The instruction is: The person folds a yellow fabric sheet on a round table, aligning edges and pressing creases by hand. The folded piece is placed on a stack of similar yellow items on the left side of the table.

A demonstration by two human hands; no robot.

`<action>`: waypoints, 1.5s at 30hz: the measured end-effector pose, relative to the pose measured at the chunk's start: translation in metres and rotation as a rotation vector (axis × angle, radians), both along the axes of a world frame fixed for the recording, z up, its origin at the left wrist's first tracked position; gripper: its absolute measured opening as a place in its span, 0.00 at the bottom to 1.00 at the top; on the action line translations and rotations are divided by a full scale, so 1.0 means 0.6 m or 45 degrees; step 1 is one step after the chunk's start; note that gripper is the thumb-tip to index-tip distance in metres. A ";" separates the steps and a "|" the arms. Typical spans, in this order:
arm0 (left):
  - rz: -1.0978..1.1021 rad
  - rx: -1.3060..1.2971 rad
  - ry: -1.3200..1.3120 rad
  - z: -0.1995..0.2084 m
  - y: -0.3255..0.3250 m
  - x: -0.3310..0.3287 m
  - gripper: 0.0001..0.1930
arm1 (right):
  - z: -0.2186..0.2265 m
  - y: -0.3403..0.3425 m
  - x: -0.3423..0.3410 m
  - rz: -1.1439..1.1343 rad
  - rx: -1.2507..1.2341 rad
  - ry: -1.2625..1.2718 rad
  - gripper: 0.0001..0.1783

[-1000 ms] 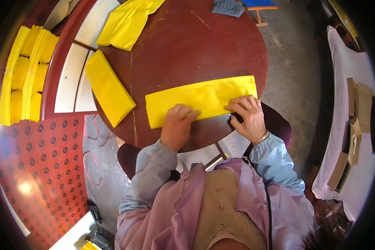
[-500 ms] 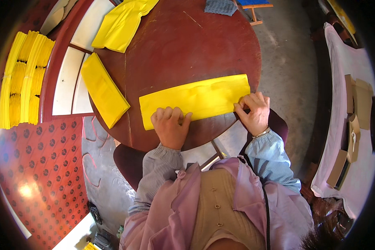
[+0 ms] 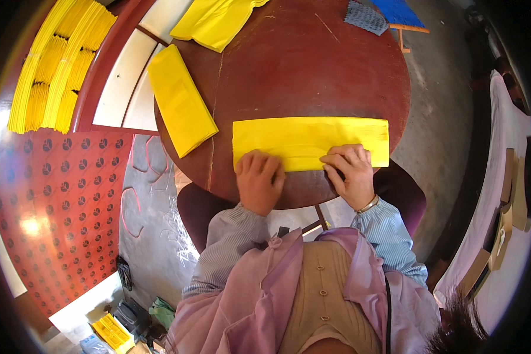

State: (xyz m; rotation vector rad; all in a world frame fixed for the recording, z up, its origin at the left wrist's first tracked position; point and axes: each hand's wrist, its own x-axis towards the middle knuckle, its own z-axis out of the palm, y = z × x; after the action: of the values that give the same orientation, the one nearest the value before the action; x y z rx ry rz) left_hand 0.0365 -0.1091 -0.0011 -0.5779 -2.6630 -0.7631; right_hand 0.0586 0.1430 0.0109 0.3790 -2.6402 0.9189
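A long folded yellow sheet (image 3: 312, 133), cloth-like, lies level along the near side of a round dark-red table (image 3: 312, 76). At its near edge, close to the left end, my left hand (image 3: 259, 182) has its fingers bent over the yellow layers. My right hand (image 3: 353, 175) grips the same edge farther right, fingers on top and thumb low at the fold. The undersides of both hands are hidden. Left of the sheet rests a narrower folded yellow bundle (image 3: 182, 100). Beyond that, a looser yellow piece (image 3: 215, 23) spreads over the far left rim.
Tall stacks of folded yellow pieces (image 3: 56, 71) stand at the far left beside a red-framed white panel (image 3: 121, 88). A grey textured cloth (image 3: 366, 17) lies on the far right rim, near a blue-topped stool (image 3: 398, 13). Opened cardboard boxes (image 3: 501, 230) sit on a pale-covered surface at right.
My right hand has moved from the sheet's right end inward along its near edge. The sheet now lies straighter, no longer slanting up to the right. The whole view has shifted.
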 end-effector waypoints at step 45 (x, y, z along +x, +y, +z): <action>-0.115 -0.167 -0.158 -0.018 0.107 -0.037 0.41 | 0.010 0.079 0.038 -0.308 0.092 0.069 0.11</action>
State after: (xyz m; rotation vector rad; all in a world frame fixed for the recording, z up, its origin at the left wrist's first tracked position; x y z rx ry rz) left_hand 0.0145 -0.0448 -0.0122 -0.7103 -2.8342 -0.6727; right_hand 0.0813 0.1901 0.0168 0.0954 -2.6025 0.7279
